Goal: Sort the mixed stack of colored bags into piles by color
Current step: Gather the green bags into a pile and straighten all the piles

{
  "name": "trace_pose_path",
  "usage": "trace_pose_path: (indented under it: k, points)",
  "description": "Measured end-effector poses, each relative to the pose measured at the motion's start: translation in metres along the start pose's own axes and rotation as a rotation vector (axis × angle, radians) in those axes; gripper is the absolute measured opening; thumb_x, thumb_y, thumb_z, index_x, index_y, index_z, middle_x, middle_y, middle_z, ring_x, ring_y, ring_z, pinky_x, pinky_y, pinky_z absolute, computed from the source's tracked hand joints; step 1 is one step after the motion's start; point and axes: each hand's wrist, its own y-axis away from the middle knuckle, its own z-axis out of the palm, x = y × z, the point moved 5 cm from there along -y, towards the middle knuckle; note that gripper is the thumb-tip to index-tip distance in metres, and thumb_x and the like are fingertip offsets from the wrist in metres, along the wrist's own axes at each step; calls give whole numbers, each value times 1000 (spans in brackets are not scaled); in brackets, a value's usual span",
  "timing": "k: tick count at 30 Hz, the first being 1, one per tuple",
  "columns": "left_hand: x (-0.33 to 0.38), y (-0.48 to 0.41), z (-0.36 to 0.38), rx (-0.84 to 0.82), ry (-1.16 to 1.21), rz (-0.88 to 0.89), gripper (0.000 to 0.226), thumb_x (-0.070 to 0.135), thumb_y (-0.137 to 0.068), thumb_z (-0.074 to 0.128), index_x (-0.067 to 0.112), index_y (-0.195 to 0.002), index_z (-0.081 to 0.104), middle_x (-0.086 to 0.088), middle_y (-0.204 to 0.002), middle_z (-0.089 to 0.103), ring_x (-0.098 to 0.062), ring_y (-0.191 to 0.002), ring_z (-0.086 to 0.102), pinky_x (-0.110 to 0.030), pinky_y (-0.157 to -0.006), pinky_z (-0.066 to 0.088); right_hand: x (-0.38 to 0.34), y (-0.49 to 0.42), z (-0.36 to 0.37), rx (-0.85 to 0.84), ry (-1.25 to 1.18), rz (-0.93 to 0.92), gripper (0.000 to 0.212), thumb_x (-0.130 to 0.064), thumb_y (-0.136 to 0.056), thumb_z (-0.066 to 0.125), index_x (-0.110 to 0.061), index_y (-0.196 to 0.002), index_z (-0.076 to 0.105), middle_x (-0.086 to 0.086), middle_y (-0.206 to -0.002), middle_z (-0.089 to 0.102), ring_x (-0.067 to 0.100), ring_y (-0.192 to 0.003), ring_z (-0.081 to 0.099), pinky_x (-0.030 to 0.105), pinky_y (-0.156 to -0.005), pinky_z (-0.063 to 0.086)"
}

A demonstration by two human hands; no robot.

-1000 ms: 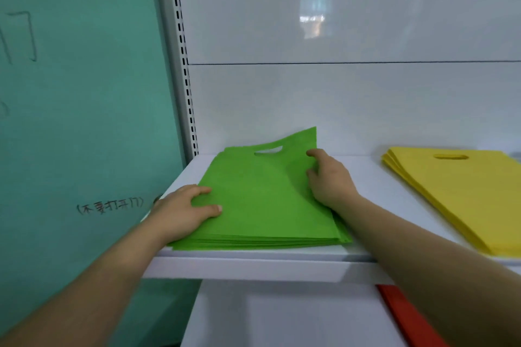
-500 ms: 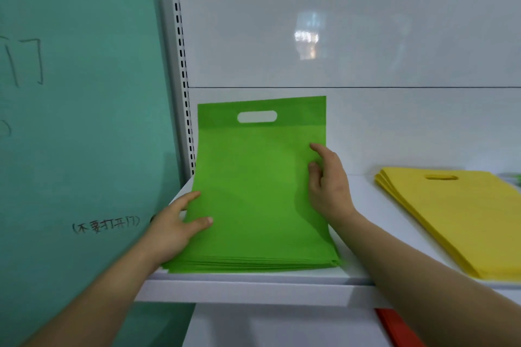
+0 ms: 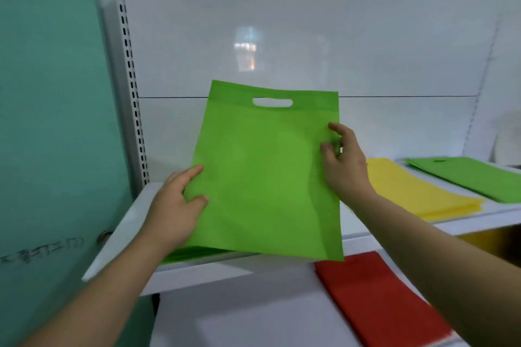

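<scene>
A green bag [image 3: 262, 172] with a cut-out handle stands almost upright above the shelf, held by both hands. My left hand [image 3: 176, 205] grips its left edge, thumb on the front. My right hand [image 3: 342, 160] pinches its right edge. A thin sliver of more green bags [image 3: 191, 253] lies flat under it on the white shelf [image 3: 121, 236]. To the right on the same shelf lie a yellow pile [image 3: 411, 189] and a second green pile [image 3: 473, 177]. A red pile [image 3: 380, 298] lies on the lower shelf.
A teal panel [image 3: 53, 121] with handwriting closes off the left side. A perforated shelf upright [image 3: 132, 87] runs up beside it. The glossy white back wall [image 3: 282, 36] stands behind the shelf. The lower white shelf [image 3: 239, 318] shows below.
The green bag has been raised from flat on the pile to nearly upright and lifted off it. The view has shifted right, bringing the second green pile and red pile into sight.
</scene>
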Motion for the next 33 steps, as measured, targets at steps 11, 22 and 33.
trace_pose_path:
  k: [11,22,33]
  points:
    - [115,45,173,-334,96,204,55,0,-83,64,12,-136,49,-8,-137,48,-19,-126,45,-13,-96,26,59,37,-230,189,306,207,39,-20,-94,57,-28,-131,48,-3,-95,54,13,-60,49,21,-50,42]
    - [287,129,390,-573,223,311,56,2,-83,65,13,-136,49,-8,-134,52,-23,-123,51,-34,-106,38,129,68,-509,404,483,356,39,-20,-95,56,-24,-132,47,-13,-81,48,10,-63,50,29,-57,46]
    - [380,180,535,-694,264,344,55,3,-87,62,13,-139,46,-7,-143,44,-21,-130,41,-24,-104,28,201,66,-659,465,528,461,41,-21,-96,55,-25,-135,43,-3,-87,55,10,-55,45,28,-50,42]
